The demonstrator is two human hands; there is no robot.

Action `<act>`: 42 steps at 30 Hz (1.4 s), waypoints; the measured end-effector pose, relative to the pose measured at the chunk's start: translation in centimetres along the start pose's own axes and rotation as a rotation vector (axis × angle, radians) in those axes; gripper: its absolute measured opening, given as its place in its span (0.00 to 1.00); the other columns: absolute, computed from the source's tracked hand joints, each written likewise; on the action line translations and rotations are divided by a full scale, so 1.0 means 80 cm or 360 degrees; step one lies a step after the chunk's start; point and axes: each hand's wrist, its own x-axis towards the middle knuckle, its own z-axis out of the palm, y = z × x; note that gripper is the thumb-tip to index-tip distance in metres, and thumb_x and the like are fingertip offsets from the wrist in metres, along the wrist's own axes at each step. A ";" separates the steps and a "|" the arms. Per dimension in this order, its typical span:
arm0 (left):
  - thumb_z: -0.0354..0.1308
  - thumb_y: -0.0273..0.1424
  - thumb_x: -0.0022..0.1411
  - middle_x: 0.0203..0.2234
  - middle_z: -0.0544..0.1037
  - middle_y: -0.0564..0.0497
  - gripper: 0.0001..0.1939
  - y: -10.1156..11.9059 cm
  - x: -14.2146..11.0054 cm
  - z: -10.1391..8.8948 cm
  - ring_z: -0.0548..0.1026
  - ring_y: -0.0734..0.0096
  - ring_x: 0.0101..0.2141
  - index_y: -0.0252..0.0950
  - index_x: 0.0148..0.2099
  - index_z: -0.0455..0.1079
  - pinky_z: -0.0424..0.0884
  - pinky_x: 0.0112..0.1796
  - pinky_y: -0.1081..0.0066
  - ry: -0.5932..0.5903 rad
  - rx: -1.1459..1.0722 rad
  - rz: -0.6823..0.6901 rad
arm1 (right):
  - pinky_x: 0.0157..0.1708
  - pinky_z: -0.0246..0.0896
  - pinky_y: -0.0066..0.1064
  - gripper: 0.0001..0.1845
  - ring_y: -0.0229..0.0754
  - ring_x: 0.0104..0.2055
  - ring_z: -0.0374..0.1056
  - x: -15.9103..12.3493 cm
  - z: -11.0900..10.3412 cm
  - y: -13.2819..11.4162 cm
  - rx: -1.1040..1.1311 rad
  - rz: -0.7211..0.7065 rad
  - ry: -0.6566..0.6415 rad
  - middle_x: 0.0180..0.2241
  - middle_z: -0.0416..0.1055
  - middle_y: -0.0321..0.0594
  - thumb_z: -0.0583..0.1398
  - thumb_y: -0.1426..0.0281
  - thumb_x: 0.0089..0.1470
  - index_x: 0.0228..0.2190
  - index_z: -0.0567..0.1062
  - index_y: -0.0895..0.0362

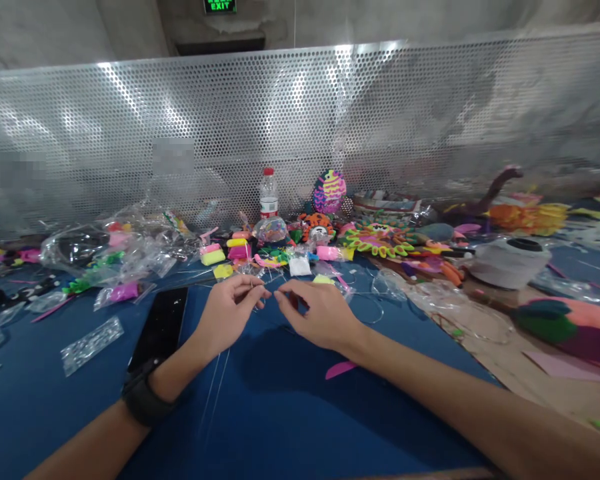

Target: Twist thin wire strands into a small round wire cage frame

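Over blue mat (55,413) | left grip (227,313) clamped on clear thread (253,287) | right grip (317,313) together beside

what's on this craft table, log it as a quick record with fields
left hand: pinching a fine clear strand
right hand: close beside the left hand
under hands: blue mat
left of hands: black smartphone
behind hands: plastic water bottle, bright modelling clay blocks, clear plastic bags
far right: white thread spool
backdrop: perforated metal panel

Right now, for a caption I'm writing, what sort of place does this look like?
Probably a craft workbench: a blue mat scattered with bright modelling clay blocks, finished clay figures and a spool of white thread.
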 end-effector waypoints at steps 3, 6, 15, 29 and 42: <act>0.57 0.32 0.58 0.29 0.80 0.48 0.07 0.001 0.000 0.002 0.76 0.71 0.27 0.34 0.37 0.70 0.75 0.35 0.67 0.0019 -0.0098 -0.0025 | 0.19 0.51 0.27 0.14 0.35 0.16 0.60 -0.004 0.002 -0.007 0.0335 0.0364 -0.0162 0.15 0.67 0.32 0.52 0.64 0.59 0.36 0.76 0.55; 0.58 0.32 0.57 0.29 0.80 0.48 0.08 0.002 -0.002 0.004 0.76 0.70 0.28 0.34 0.38 0.70 0.75 0.35 0.68 -0.0011 -0.0140 -0.0054 | 0.20 0.54 0.26 0.17 0.35 0.16 0.62 -0.004 0.004 -0.012 0.0656 0.0507 -0.0205 0.14 0.66 0.31 0.49 0.63 0.62 0.30 0.74 0.55; 0.58 0.32 0.57 0.30 0.80 0.49 0.07 0.001 -0.004 0.007 0.77 0.70 0.28 0.35 0.37 0.71 0.74 0.35 0.69 -0.0066 -0.0146 -0.0055 | 0.20 0.53 0.25 0.14 0.34 0.16 0.60 -0.006 0.012 -0.013 0.0892 0.0646 -0.0251 0.14 0.64 0.29 0.50 0.64 0.61 0.30 0.70 0.55; 0.57 0.31 0.59 0.26 0.77 0.52 0.06 0.001 -0.006 0.006 0.75 0.72 0.27 0.35 0.37 0.71 0.72 0.33 0.71 -0.0034 0.0025 0.0051 | 0.12 0.38 0.22 0.15 0.27 0.12 0.44 -0.002 0.018 -0.020 0.1762 0.1046 -0.0339 0.17 0.50 0.24 0.54 0.60 0.56 0.23 0.61 0.54; 0.54 0.27 0.61 0.29 0.79 0.53 0.05 -0.002 -0.007 0.008 0.76 0.71 0.30 0.37 0.36 0.71 0.70 0.33 0.73 0.0054 0.0620 0.0412 | 0.10 0.35 0.22 0.13 0.27 0.12 0.48 0.002 0.005 -0.021 0.1908 0.1336 -0.0547 0.17 0.57 0.26 0.56 0.62 0.54 0.24 0.65 0.56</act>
